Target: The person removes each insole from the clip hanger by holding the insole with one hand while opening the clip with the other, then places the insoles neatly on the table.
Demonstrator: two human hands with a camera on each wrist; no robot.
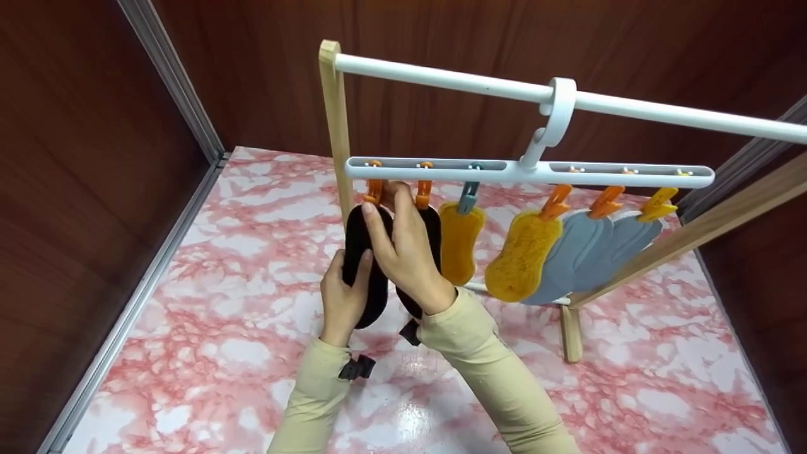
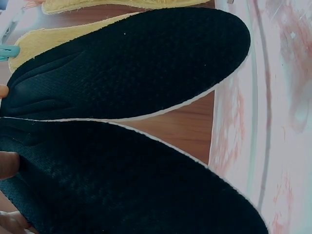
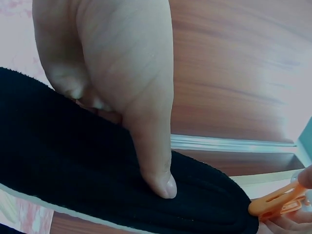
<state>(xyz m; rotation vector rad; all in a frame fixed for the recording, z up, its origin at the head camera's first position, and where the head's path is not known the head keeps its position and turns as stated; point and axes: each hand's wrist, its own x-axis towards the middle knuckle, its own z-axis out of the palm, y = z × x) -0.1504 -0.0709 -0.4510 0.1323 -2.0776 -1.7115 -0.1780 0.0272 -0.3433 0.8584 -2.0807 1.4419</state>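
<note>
My left hand (image 1: 342, 299) holds a black insole (image 1: 373, 306) by its side edges, thumb across its front face. In the right wrist view that thumb (image 3: 158, 178) presses the dark fabric. My right hand (image 1: 413, 255) reaches across and pinches an orange clothespin (image 3: 273, 201) at the insole's upper end, thumb in front and fingers behind. Another black insole (image 2: 146, 63) hangs from a second orange clothespin (image 1: 424, 192) just to the right, partly hidden by my right wrist. Both clothespins hang from a white hanger bar (image 1: 441, 169).
Right of the black pair hang yellow insoles (image 1: 520, 255) and grey-blue insoles (image 1: 574, 252), on teal, orange and yellow clothespins. The hanger hooks over a white rail (image 1: 441, 74) between wooden posts (image 1: 336, 120). Brown panels (image 1: 75, 189) enclose the pink marbled floor (image 1: 208, 302).
</note>
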